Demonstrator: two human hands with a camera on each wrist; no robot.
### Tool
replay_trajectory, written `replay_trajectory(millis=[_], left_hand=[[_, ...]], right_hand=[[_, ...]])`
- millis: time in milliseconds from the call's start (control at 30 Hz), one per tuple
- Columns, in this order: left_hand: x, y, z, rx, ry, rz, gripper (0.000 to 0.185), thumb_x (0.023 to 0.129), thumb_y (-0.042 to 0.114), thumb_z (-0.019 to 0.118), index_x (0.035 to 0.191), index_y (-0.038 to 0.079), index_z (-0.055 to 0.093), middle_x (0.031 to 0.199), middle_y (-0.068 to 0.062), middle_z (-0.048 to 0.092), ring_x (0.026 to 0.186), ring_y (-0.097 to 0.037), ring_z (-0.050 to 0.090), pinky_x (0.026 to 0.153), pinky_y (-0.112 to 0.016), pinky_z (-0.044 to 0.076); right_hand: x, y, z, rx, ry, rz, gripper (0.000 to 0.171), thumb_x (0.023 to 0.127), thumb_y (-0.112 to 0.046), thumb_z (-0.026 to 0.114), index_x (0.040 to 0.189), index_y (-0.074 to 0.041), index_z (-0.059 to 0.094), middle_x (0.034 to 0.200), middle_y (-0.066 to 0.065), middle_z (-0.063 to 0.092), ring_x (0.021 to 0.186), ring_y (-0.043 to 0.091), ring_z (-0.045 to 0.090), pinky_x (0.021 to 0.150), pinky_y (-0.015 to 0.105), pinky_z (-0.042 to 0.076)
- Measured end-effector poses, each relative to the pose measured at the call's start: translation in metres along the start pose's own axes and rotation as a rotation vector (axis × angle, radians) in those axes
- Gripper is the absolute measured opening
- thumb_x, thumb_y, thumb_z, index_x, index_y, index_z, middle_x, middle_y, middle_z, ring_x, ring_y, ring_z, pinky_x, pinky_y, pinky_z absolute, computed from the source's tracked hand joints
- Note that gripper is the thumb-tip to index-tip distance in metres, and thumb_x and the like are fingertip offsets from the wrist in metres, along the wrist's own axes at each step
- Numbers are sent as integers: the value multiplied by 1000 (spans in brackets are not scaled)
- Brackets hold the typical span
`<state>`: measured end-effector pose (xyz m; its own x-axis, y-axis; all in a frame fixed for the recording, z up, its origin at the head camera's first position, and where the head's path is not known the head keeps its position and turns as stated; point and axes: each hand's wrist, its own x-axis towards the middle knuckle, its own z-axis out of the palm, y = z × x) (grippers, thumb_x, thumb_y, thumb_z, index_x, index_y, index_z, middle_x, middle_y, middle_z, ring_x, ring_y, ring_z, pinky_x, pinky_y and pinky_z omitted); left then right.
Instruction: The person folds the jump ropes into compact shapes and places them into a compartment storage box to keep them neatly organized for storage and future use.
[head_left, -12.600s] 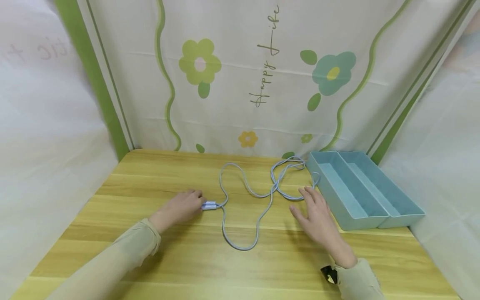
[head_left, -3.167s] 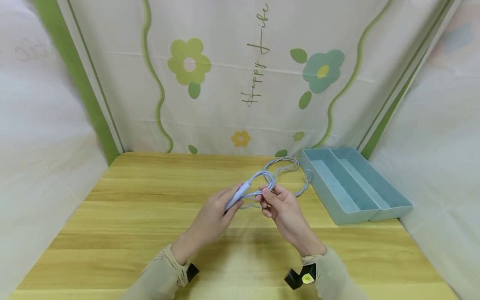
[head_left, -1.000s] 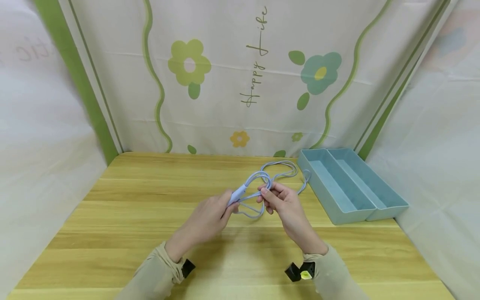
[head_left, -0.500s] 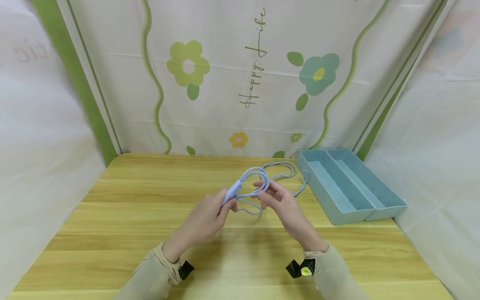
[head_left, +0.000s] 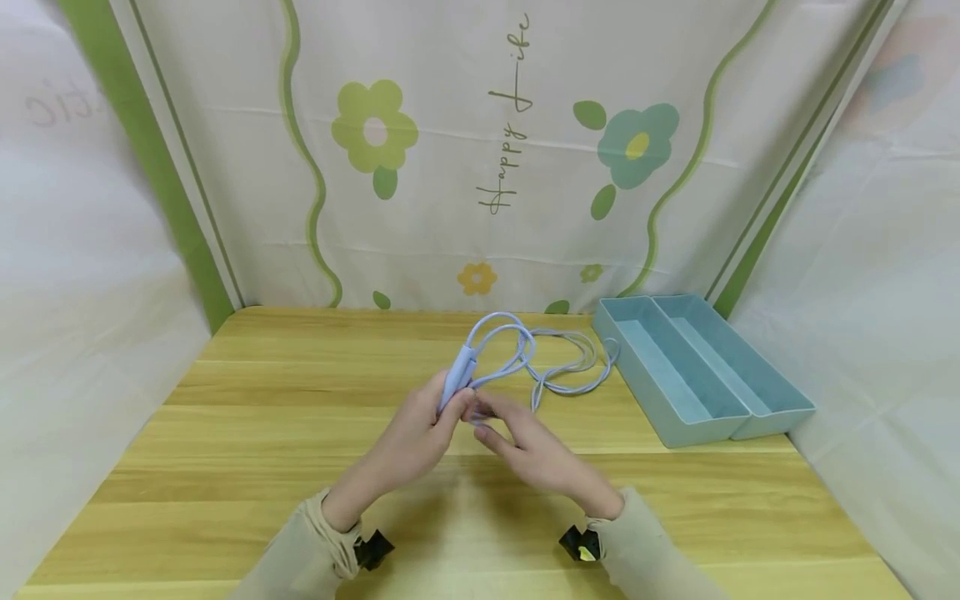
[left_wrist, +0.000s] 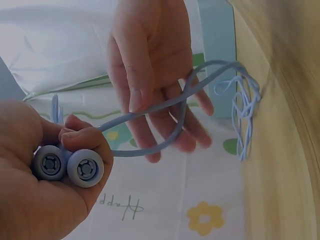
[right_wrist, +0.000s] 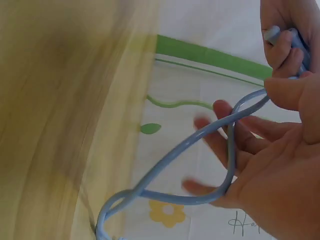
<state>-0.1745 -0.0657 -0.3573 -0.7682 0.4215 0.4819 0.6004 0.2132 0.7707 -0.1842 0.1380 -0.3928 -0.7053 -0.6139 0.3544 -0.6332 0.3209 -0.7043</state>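
Note:
A light-blue jump rope is bunched partly above the table. My left hand (head_left: pixel 412 437) grips both of its handles (head_left: pixel 457 375) together, tips pointing up and away. Round handle ends (left_wrist: pixel 86 169) show in the left wrist view. From the handles a cord loop (head_left: pixel 525 342) arches to the right. My right hand (head_left: pixel 536 450) is close beside the left one, its fingertips partly hidden behind the left thumb. In the right wrist view, cord (right_wrist: pixel 170 155) runs across its loosely spread, blurred fingers. The rest of the cord (head_left: pixel 573 390) lies in loops on the table.
Two long light-blue trays stand side by side at the right, the left tray (head_left: pixel 641 396) close to the cord loops and the right tray (head_left: pixel 776 429) beyond it. A flowered white curtain (head_left: pixel 442 208) rises behind the wooden table (head_left: pixel 300 375).
Earlier the handles lay on the table; my left hand has since lifted them. In the last half second, my right hand left the coiled loop and moved left and down, and the handles tipped more upright.

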Motion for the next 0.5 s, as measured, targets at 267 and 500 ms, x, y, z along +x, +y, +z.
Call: replay_trajectory(millis=[267, 500], left_hand=[[0, -4, 0, 27, 43, -29, 9, 105, 11, 46, 100, 9, 54, 79, -4, 55, 53, -9, 37, 48, -25, 35], [2, -7, 0, 63, 60, -43, 23, 105, 5, 46, 126, 1, 51, 86, -4, 57, 52, -9, 36, 47, -25, 34]], right_hand=[[-4, -3, 0, -51, -87, 69, 26, 107, -14, 44, 85, -12, 58, 73, -1, 49, 59, 6, 40, 55, 23, 38], [-4, -8, -15, -86, -32, 73, 23, 102, -4, 52, 119, -3, 68, 76, -5, 52, 62, 8, 42, 57, 26, 42]])
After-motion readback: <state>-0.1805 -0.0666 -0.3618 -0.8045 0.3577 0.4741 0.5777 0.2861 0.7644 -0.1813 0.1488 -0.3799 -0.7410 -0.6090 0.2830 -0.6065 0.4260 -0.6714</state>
